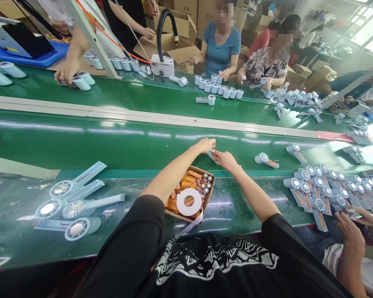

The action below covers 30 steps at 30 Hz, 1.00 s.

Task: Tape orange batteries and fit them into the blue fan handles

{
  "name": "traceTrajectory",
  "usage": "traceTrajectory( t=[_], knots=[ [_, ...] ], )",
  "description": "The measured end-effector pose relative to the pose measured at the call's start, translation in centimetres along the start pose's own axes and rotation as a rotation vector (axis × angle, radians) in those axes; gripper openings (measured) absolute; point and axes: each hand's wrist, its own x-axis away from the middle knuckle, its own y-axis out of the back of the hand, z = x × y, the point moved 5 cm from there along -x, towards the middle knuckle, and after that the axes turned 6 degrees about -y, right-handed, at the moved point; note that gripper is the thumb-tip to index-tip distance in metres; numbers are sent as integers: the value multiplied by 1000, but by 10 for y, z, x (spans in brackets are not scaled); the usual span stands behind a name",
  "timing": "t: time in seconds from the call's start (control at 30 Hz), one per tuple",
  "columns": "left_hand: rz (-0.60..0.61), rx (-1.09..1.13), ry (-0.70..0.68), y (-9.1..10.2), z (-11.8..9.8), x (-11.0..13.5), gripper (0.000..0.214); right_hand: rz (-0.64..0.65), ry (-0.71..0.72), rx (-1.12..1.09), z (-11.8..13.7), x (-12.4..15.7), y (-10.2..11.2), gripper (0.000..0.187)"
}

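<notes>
Ahead of me on the green belt (161, 155), my right hand (226, 160) is closed on a small pale-blue handheld fan piece (211, 157), with a bit of orange at its fingertips. My left hand (206, 145) is bent over the same spot, fingers pinched together; whatever they grip is hidden. Beneath my forearms a cardboard box (209, 200) holds many orange cylindrical batteries (189, 179). A roll of white tape (181, 202) lies on top of them, its loose strip hanging over the box's near edge.
Several handheld fans (77, 209) lie to my left. More fans with orange in their handles (320, 192) crowd the right, near a co-worker's hands (351, 225). Two fans (262, 158) sit on the belt rightward. Across the divider (143, 117), other people handle fans.
</notes>
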Motion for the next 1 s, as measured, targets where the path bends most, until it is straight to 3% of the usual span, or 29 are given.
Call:
traceTrajectory(
  t=[0.17,0.27,0.33,0.4,0.47,0.53,0.6,0.7,0.77,0.87,1.0],
  knots=[
    [-44,49,25,7,-18,1,24,63,48,89,7,-9,2,41],
    [-151,47,9,22,-34,20,19,87,102,113,13,-21,7,34],
    [-252,38,-12,30,-41,53,27,81,152,107,15,-26,12,29],
    [-313,40,-75,27,-45,105,27,56,183,87,12,-24,15,27],
    [-290,59,-236,9,-49,171,19,16,171,61,6,-15,13,28],
    [-177,61,-413,-18,-55,236,20,-37,135,33,2,0,7,32],
    [-150,-3,-375,-41,-57,283,25,-183,93,-61,3,19,3,36],
    [-170,-95,-209,-61,-61,311,35,-461,40,-377,12,56,3,36],
    [-203,-108,-176,-64,-68,314,29,-502,23,-617,22,81,0,36],
    [-344,-101,-238,-56,-78,321,27,-343,1,-927,39,120,-5,42],
    [-606,-139,-302,-42,-82,350,33,216,115,-1223,81,168,-16,54]
  ],
)
